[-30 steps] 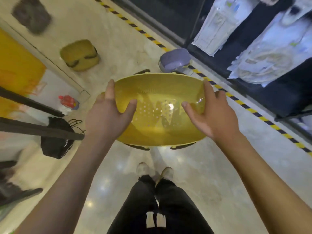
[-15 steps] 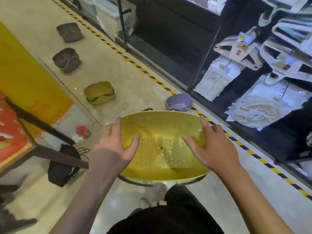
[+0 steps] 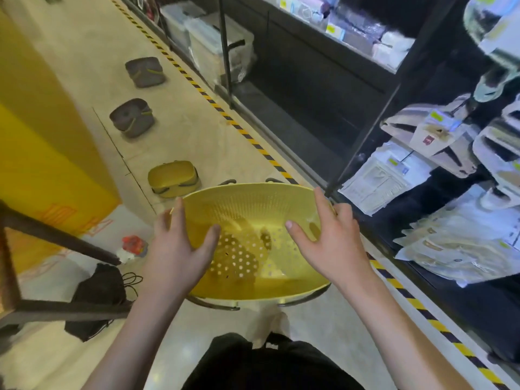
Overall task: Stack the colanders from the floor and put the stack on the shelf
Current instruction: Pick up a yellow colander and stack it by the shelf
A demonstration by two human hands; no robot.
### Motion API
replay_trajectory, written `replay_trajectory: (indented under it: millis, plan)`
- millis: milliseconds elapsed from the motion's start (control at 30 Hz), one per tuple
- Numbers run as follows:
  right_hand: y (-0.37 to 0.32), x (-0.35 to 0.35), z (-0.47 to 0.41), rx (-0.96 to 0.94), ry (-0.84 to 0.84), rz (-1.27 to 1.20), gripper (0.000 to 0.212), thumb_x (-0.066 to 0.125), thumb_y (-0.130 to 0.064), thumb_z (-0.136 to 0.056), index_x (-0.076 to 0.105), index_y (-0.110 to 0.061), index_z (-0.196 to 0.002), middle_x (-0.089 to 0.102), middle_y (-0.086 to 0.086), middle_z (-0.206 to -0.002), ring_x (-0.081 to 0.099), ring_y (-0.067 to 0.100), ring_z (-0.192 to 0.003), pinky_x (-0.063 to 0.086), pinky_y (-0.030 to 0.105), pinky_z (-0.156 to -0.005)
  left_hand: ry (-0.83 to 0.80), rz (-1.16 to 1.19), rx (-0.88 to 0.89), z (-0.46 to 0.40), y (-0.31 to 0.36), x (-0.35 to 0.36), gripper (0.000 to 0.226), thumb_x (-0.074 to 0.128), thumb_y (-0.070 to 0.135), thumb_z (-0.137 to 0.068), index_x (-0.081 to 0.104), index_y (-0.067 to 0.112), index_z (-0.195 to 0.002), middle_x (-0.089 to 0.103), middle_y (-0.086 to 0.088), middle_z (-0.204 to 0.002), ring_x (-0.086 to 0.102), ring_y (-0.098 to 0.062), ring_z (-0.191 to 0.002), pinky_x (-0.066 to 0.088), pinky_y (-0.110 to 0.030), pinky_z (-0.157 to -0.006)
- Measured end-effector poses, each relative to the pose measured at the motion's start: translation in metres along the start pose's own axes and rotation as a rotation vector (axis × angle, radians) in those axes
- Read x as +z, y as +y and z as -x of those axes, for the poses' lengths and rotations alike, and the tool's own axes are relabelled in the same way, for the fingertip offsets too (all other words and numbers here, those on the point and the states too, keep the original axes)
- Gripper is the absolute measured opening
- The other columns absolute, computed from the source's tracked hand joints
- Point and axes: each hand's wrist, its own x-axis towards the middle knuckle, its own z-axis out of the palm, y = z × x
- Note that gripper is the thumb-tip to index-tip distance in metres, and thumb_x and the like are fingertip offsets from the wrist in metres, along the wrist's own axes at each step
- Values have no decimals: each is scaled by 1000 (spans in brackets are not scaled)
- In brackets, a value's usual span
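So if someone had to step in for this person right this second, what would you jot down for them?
Left hand and right hand: each grips one side of the yellow colander, thumbs inside the bowl, held open side up above the floor. Dark handles show under its rim; whether others are nested beneath, I cannot tell.
On the floor ahead, upside down: a second yellow colander nearest, then two grey colanders farther along.
Done: one colander picked up.
Left: collect the three on the floor, stack them, and set the stack on the dark shelf to the right.
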Motion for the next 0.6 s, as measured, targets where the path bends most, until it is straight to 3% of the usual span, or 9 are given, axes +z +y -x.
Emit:
replay_trajectory:
  millis: [100,200,433,600]
  plan:
    - [14,-5,-55,1,-41,-55,92,45,-79,-81,16,-35,-155,39,13,-124,36,43,-125,37,53,-106,41,-7,-13,-32,21,14,92,37,85,-82,6,38,-155,29,-12,-158,59,-38,-117,55,-51,-83]
    - [19,-1,-102,-5,-79,-39,92,41,-84,-79,13,-37,-154,39,13,-126,37,43,-123,35,57,-106,63,-9,-48,-67,37,22,92,35,86,-81,8,36,-155,31,-13,-158,61,-37,-114,56,-51,-83]
    - [13,21,-222,-63,-164,-87,100,44,-84,-78,6,-33,-154,31,10,-144,51,34,-122,50,44,-92,81,40,-113,-185,58,32,94,36,86,-81,12,33,-156,29,-12,-158,60,-36,-116,54,-54,-91]
    - [-13,30,-330,-101,-176,-84,98,45,-82,-81,3,-34,-155,29,5,-148,50,29,-124,45,35,-82,118,67,-112,-289,68,26,98,32,87,-80,17,27,-156,30,-14,-158,44,-34,-135,45,-50,-100]
